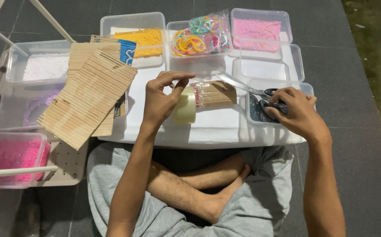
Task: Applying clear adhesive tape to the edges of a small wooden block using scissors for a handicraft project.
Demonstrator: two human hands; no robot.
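The left hand pinches a pale translucent tape roll upright on the white desk; the right hand clasps dark-handled scissors, blades pointing far-left.

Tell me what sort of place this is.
Probably a home craft spot on a tiled floor: the person sits cross-legged at a low white table, among clear boxes of beads and wooden sticks, left hand on tape roll.

A clear tape roll stands upright; black-handled scissors lie over a container.
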